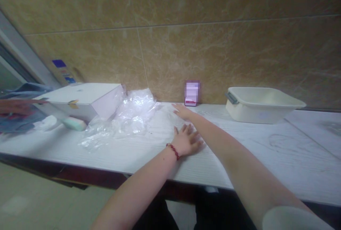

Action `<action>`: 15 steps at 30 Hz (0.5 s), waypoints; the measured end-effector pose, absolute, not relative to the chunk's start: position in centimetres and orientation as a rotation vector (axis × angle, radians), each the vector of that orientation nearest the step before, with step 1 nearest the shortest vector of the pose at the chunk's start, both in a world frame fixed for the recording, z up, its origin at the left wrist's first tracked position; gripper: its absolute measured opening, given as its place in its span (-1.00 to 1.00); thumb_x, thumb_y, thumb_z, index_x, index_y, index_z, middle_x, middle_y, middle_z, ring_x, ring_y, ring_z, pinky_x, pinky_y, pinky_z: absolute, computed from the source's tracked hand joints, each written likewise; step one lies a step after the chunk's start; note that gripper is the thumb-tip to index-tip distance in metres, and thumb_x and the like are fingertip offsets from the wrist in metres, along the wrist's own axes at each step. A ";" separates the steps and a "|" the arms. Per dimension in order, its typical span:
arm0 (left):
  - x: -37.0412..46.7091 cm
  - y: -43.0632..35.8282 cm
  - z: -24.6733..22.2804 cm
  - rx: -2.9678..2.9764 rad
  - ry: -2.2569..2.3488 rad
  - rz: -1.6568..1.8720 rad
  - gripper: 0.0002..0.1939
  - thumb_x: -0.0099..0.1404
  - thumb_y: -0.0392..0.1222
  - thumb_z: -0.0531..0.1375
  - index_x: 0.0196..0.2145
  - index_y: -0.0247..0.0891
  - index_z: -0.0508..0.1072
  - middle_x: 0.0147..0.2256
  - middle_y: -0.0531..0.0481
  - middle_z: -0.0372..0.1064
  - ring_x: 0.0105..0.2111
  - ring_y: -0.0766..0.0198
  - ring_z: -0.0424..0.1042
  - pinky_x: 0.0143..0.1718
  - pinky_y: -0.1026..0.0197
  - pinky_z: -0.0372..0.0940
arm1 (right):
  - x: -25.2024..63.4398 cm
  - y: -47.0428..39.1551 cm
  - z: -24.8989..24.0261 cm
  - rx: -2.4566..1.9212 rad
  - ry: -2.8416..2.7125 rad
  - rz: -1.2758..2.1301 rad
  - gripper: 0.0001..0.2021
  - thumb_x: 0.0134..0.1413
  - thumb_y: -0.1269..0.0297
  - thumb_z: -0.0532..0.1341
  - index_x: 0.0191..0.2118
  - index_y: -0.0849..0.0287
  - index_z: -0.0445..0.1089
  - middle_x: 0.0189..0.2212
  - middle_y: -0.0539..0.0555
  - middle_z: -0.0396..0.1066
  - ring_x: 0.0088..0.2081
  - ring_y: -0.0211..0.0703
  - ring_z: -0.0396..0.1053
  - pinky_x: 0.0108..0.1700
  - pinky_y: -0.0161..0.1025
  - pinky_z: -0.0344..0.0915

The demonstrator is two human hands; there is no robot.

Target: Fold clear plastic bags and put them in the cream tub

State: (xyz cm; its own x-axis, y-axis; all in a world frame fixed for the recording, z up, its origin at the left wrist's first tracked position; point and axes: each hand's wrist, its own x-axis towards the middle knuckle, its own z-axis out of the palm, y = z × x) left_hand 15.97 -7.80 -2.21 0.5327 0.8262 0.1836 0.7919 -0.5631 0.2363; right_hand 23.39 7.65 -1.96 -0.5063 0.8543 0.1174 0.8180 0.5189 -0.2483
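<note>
My left hand (187,140), with a red bead bracelet (173,151) at the wrist, rests on the white wood-grain table (149,155). Its fingers are spread and hold nothing. Farther back, my right hand (181,111) reaches across in front of it, palm down and fingers stretched out. That hand is nearest to a phone (191,95) leaning upright against the wall, its screen lit and blurred out. Crumpled clear plastic wrap (133,116) lies to the left of both hands, apart from my left hand.
A cream plastic bin (255,114) with a grey handle stands at the back right. On the left are a white box (82,97), a pale green-and-white item (74,123) and another person's motion-blurred hand (18,108). A tiled wall (170,56) bounds the table's back.
</note>
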 end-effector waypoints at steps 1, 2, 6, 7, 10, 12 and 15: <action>15.6 -7.5 -2.2 2.604 1.441 0.524 -0.52 0.18 0.12 -0.18 0.01 -0.06 0.13 0.09 -0.09 -0.03 0.06 -0.01 -0.05 -0.03 -0.24 -0.14 | 24.3 7.3 -1.4 -1.382 -2.505 0.220 -0.56 0.10 0.21 -0.10 0.11 0.18 -0.01 0.11 0.12 -0.05 0.12 -0.13 -0.11 0.09 -0.14 -0.12; 15.2 -7.1 -2.2 2.561 1.484 0.621 -0.55 0.21 0.05 -0.17 0.00 -0.12 0.17 0.05 -0.11 0.05 0.03 0.05 0.03 -0.02 -0.13 -0.06 | 25.4 6.8 -0.8 -1.349 -2.494 0.208 -0.60 0.10 0.26 -0.09 0.07 0.22 0.09 0.06 0.13 0.07 0.08 -0.18 0.00 0.07 -0.21 -0.07; 13.1 -5.0 -2.3 2.429 1.601 0.799 -0.69 0.19 -0.17 -0.07 -0.15 -0.28 0.30 -0.18 -0.12 0.29 -0.14 0.22 0.25 -0.08 0.16 0.11 | 30.4 2.0 1.0 -1.286 -2.551 0.148 -0.70 0.04 0.28 -0.03 -0.18 0.23 0.34 -0.22 0.11 0.35 -0.17 -0.19 0.27 -0.10 -0.26 0.14; 12.6 -4.6 -2.4 2.408 1.623 0.819 -0.70 0.18 -0.19 -0.06 -0.16 -0.28 0.31 -0.19 -0.12 0.30 -0.16 0.23 0.27 -0.10 0.18 0.13 | 31.5 0.3 1.2 -1.219 -2.612 0.140 -0.72 0.03 0.26 -0.02 -0.23 0.21 0.37 -0.25 0.10 0.37 -0.18 -0.18 0.27 -0.11 -0.26 0.15; 11.9 -3.9 -2.8 2.422 1.619 0.801 -0.70 0.16 -0.19 -0.03 -0.17 -0.30 0.32 -0.22 -0.12 0.31 -0.19 0.22 0.29 -0.13 0.19 0.16 | 33.8 -5.2 1.2 -1.068 -2.752 0.172 -0.74 -0.01 0.26 0.02 -0.24 0.18 0.37 -0.26 0.07 0.37 -0.21 -0.20 0.29 -0.14 -0.28 0.17; 12.1 -4.1 -3.0 2.493 1.535 0.750 -0.69 0.16 -0.18 -0.03 -0.17 -0.31 0.32 -0.21 -0.12 0.31 -0.18 0.22 0.28 -0.12 0.19 0.15 | 34.6 -8.1 0.7 -1.075 -2.779 0.181 -0.73 -0.01 0.26 0.02 -0.20 0.15 0.36 -0.23 0.06 0.36 -0.19 -0.20 0.28 -0.13 -0.27 0.16; 13.0 -4.8 -3.2 2.649 1.339 0.654 -0.66 0.17 -0.12 -0.03 -0.14 -0.28 0.30 -0.15 -0.11 0.28 -0.12 0.22 0.24 -0.07 0.18 0.10 | 35.6 -9.7 -0.1 -1.096 -2.759 0.189 -0.71 0.01 0.23 0.00 -0.18 0.12 0.35 -0.17 0.04 0.34 -0.13 -0.20 0.25 -0.08 -0.28 0.12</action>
